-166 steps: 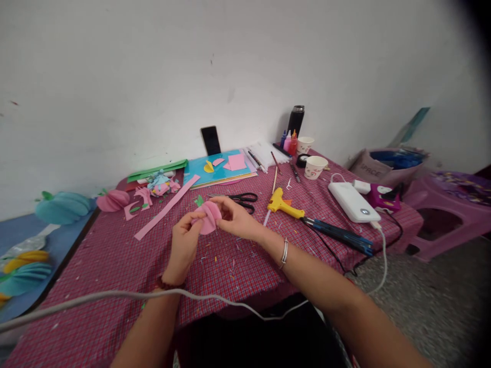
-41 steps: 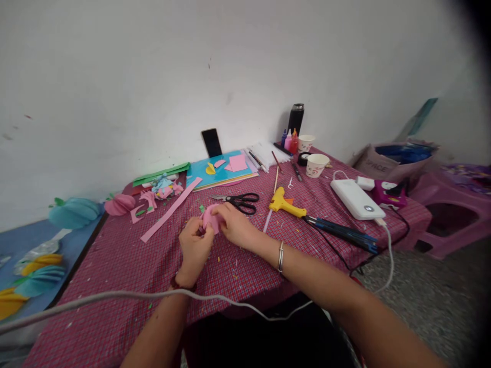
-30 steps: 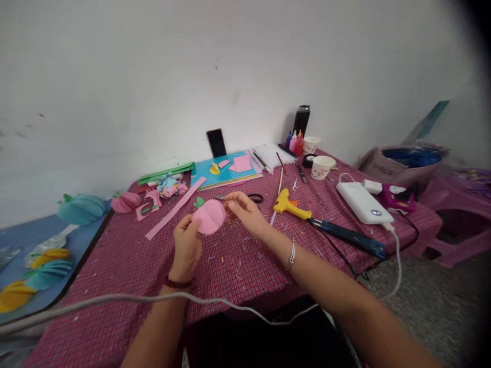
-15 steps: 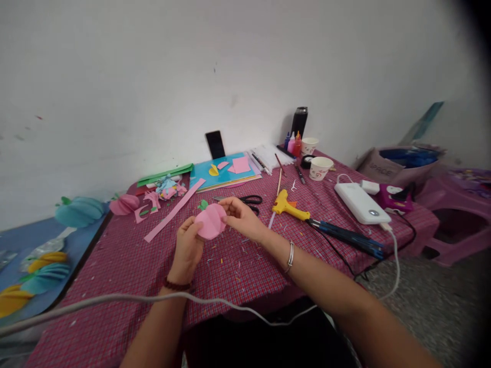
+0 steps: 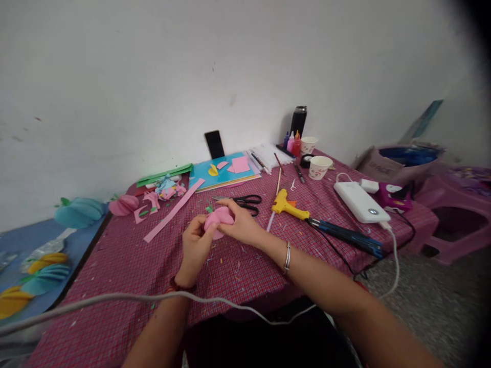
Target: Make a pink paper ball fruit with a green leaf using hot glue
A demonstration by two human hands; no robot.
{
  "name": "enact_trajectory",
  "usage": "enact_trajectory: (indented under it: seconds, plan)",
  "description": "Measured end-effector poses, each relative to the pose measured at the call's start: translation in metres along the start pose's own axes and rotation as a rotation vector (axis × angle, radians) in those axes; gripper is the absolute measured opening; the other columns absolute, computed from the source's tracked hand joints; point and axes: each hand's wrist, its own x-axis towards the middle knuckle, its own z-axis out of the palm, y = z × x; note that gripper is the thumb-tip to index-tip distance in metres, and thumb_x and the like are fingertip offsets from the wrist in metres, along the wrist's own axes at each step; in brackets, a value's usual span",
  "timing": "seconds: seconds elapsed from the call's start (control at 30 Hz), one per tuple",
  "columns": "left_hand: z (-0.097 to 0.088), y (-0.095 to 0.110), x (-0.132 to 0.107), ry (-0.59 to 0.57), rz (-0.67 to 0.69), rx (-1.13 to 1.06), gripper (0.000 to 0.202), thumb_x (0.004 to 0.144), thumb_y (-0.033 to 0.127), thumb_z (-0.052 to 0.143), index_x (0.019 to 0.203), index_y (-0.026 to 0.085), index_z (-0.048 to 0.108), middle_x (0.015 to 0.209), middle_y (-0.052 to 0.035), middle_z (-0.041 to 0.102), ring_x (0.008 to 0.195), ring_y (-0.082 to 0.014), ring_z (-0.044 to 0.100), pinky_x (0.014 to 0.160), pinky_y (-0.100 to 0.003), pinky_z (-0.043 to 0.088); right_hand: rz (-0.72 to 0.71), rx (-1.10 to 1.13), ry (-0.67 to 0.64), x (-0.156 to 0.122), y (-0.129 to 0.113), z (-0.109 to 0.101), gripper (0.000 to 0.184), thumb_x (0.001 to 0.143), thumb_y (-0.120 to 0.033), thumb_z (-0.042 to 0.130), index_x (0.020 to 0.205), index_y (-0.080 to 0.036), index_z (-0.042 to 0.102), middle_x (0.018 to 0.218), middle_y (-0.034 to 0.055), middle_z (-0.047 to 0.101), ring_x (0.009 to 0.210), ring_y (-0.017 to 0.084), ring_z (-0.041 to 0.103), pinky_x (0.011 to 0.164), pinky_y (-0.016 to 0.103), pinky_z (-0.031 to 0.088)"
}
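Between my two hands, above the checked tablecloth point(image 5: 126, 266), is a pink paper pumpkin point(image 5: 219, 216) with a small green leaf on top. My left hand point(image 5: 197, 245) grips its left and near side with thumb and fingers. On the other side my right hand point(image 5: 240, 223) is closed on its right edge. Both thumbs lie close together at its front. Black-handled scissors point(image 5: 249, 200) lie just behind my right hand. Right of them a yellow glue gun point(image 5: 287, 205) rests on the cloth.
A pink paper strip point(image 5: 174, 210) and paper scraps point(image 5: 164, 188) lie left. Behind are a blue folder point(image 5: 226, 174) and a phone point(image 5: 214, 144). At right stand paper cups point(image 5: 320, 167) and a white power bank point(image 5: 361, 202); its cable point(image 5: 126, 296) crosses in front of me.
My hands have come closer together around the pink paper pumpkin, thumbs now meeting at its front. It has shifted right and looks folded or bunched instead of spread flat.
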Motion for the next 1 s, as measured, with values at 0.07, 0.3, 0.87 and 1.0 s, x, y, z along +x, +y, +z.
enact_trajectory:
  seconds: [0.07,0.3,0.87,1.0]
  plan:
    - [-0.004,-0.005,0.002,0.042,-0.006,-0.002,0.014,0.076,0.03,0.07,0.075,0.018,0.063,0.071,0.0022,0.059,0.066,-0.012,0.052,0.064,-0.023,0.042,-0.026,0.026,-0.033,0.002,0.0,-0.003,0.057,0.073,-0.022,0.072,0.126,-0.019,0.05,0.118,0.0073,0.059,0.108,0.022,0.056,0.095,0.037,0.043]
    - [-0.012,-0.018,0.01,0.132,-0.038,-0.081,0.023,0.077,0.038,0.071,0.074,0.018,0.06,0.069,0.0032,0.056,0.062,-0.0101,0.05,0.061,-0.022,0.041,-0.026,0.091,-0.068,0.006,0.005,-0.006,0.031,0.092,-0.026,0.051,0.122,-0.018,0.049,0.083,-0.001,0.054,0.072,0.013,0.054,0.066,0.026,0.046]
    - [-0.009,-0.02,0.008,0.065,-0.027,-0.058,0.019,0.074,0.034,0.074,0.078,0.017,0.066,0.073,0.0026,0.061,0.066,-0.0103,0.052,0.065,-0.021,0.043,0.076,-0.12,-0.054,0.003,0.004,0.002,0.004,0.075,-0.014,0.064,0.076,-0.016,0.061,0.068,-0.0045,0.054,0.063,0.012,0.049,0.06,0.024,0.035]
    - [-0.009,-0.015,0.008,0.037,-0.004,-0.013,0.013,0.074,0.027,0.073,0.078,0.017,0.066,0.072,0.0034,0.06,0.066,-0.01,0.051,0.065,-0.021,0.042,0.064,-0.1,-0.074,0.003,0.003,0.002,0.015,0.073,-0.012,0.064,0.088,-0.014,0.064,0.076,-0.0025,0.06,0.068,0.013,0.052,0.063,0.023,0.039]
